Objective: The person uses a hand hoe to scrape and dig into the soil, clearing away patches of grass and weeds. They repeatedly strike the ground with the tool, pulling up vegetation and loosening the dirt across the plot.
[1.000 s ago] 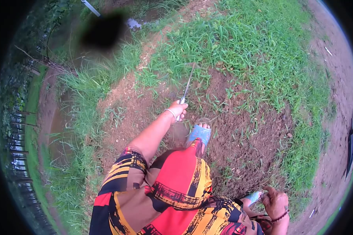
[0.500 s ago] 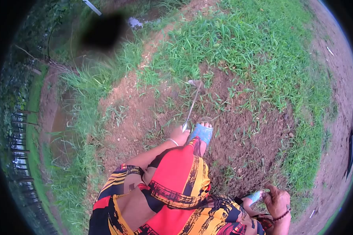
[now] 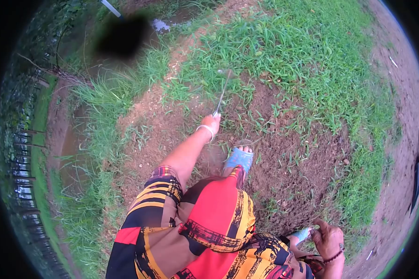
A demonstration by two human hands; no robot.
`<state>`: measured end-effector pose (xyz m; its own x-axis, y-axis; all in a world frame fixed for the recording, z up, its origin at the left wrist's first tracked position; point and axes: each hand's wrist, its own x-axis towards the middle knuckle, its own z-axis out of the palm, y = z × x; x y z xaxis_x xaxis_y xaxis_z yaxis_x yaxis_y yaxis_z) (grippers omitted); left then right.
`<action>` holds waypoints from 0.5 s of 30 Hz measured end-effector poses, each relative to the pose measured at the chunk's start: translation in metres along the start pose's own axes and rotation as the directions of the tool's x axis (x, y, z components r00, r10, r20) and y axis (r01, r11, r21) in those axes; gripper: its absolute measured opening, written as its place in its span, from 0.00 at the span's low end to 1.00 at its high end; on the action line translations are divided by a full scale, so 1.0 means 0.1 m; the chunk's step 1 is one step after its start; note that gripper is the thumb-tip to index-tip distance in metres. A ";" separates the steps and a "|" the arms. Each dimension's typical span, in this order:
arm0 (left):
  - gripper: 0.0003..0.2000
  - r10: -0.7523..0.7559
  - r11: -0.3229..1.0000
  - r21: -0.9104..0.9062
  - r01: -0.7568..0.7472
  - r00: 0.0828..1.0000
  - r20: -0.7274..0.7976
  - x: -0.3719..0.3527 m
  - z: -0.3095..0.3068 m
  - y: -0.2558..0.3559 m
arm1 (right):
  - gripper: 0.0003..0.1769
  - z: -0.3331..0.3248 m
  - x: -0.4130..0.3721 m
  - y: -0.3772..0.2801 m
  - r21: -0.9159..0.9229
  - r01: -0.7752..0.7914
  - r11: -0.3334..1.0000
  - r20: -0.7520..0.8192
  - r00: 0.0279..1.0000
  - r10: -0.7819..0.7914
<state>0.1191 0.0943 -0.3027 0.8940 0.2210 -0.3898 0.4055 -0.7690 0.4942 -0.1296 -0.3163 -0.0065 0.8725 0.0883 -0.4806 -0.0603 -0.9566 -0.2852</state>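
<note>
My left hand [image 3: 211, 122], with a white bangle at the wrist, grips the near end of a small hoe [image 3: 223, 94]. The hoe's thin shaft points away from me, and its blurred head is over the edge of the grass. Beneath the left arm lies dug brown soil [image 3: 293, 162] with scattered green weeds. My right hand [image 3: 328, 238] wears a dark beaded bracelet and hangs beside my right foot [image 3: 302, 234]. Its fingers are loosely bent, the thumb apart from them, and nothing shows in the hand. My left foot [image 3: 239, 158], in a blue sandal, stands on the soil near the left hand.
Thick green grass [image 3: 288, 46] borders the dug patch ahead and to the right. A muddy water channel [image 3: 77, 144] runs along the left, past a bare branch [image 3: 65, 74] and trees. A bare dirt path [image 3: 400, 88] curves along the far right.
My left hand has moved forward and up with the hoe, its head going from the soil to over the grass edge. My right hand stays almost where it was.
</note>
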 end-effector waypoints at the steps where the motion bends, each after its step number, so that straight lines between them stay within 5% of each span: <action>1: 0.21 0.086 0.995 0.064 -0.078 0.988 -0.129 -0.10 0.08 -0.12 | 0.14 0.00 0.01 0.01 0.002 0.006 1.000 0.006 1.000 -0.006; 3: 0.21 0.183 0.983 0.075 -0.169 0.952 -0.244 -0.19 0.17 -0.15 | 0.14 0.03 0.00 0.00 -0.020 0.007 1.000 -0.007 1.000 -0.007; 6: 0.19 0.032 0.996 -0.086 -0.040 0.995 -0.093 -0.28 0.11 -0.08 | 0.15 0.06 -0.07 0.04 -0.020 0.011 1.000 -0.046 0.999 -0.012; 12: 0.15 -0.047 0.915 -0.403 0.026 0.998 -0.041 -0.29 0.39 -0.17 | 0.15 0.07 -0.13 0.04 -0.014 -0.042 0.999 -0.056 0.998 0.041; 15: 0.15 -0.056 0.905 -0.425 0.016 0.995 -0.082 -0.37 0.36 -0.08 | 0.14 0.04 -0.13 0.03 -0.030 -0.072 0.997 -0.016 0.997 0.071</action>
<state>0.0756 0.0705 -0.3202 0.8823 0.3122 -0.3522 0.4627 -0.4377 0.7709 -0.1432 -0.3195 -0.0047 0.8735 0.0155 -0.4866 -0.1083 -0.9683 -0.2253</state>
